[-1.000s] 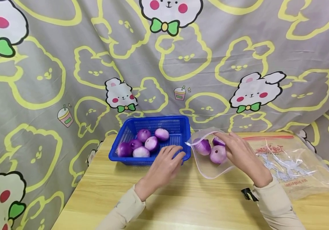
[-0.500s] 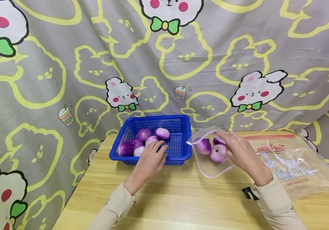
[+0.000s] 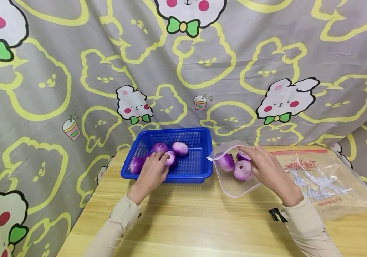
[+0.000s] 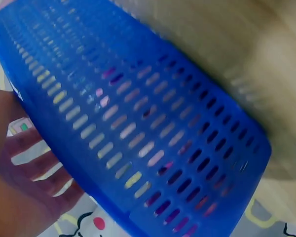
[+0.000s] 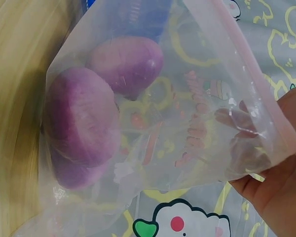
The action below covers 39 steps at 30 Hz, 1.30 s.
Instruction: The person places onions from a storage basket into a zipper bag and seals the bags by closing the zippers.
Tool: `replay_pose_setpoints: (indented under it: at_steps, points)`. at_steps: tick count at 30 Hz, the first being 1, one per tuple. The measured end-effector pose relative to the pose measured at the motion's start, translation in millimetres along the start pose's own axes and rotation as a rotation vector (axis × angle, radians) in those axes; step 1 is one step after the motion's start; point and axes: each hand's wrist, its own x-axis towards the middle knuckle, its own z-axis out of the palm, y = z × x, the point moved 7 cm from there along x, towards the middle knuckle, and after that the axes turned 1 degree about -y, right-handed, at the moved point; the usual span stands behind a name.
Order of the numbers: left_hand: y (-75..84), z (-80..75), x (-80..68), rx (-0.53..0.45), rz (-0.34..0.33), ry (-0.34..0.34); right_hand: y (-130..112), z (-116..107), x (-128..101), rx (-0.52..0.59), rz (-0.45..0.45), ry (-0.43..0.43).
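Several purple onions [image 3: 180,148] lie in a blue plastic basket [image 3: 205,173]. My left hand [image 3: 151,172] reaches over the basket's front rim, its fingers spread above the onions and hiding some of them. In the left wrist view the slotted basket wall [image 4: 133,118] hides the onions except through its holes, and the fingers [image 4: 54,177] show beyond the rim. A clear zip bag [image 3: 231,187] stands to the right with its mouth agape and three onions [image 3: 243,170] inside. My right hand [image 3: 271,173] pinches the bag's pink-edged mouth [image 5: 246,54], thumb outside and fingertips inside.
Another clear bag [image 3: 327,185], with red print and a red zip strip, lies flat at the right. All stands on a light wooden table [image 3: 199,225]. Behind it hangs a grey cartoon-print curtain [image 3: 167,64].
My left hand has moved leftward from the basket's front right corner to above the onions at the left. The right hand and the bag have stayed in place.
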Motion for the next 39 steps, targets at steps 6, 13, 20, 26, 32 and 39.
replay_pose_setpoints:
  at_steps: [6, 13, 20, 26, 32, 39]
  points:
    - [-18.0, 1.8, 7.5, 0.027, -0.062, -0.116, 0, 0, 0, 0.004, -0.007, 0.008]
    - [-44.8, 10.9, 12.7, 0.026, -0.179, -0.306, 2, 0, 0, 0.006, -0.01, 0.017]
    - [-45.2, 22.5, 17.2, -0.119, -0.234, -0.478, 3, 0, -1, 0.015, -0.002, 0.01]
    - [-41.4, 28.9, 14.7, -0.174, -0.227, -0.503, 4, 1, 0, 0.01, 0.001, 0.003]
    - [-35.9, 25.4, 14.8, -0.184, -0.159, -0.437, 5, 1, 0, 0.015, 0.005, 0.005]
    - [-32.6, 21.9, 15.0, -0.162, -0.124, -0.398, 6, -1, -1, 0.007, -0.004, 0.017]
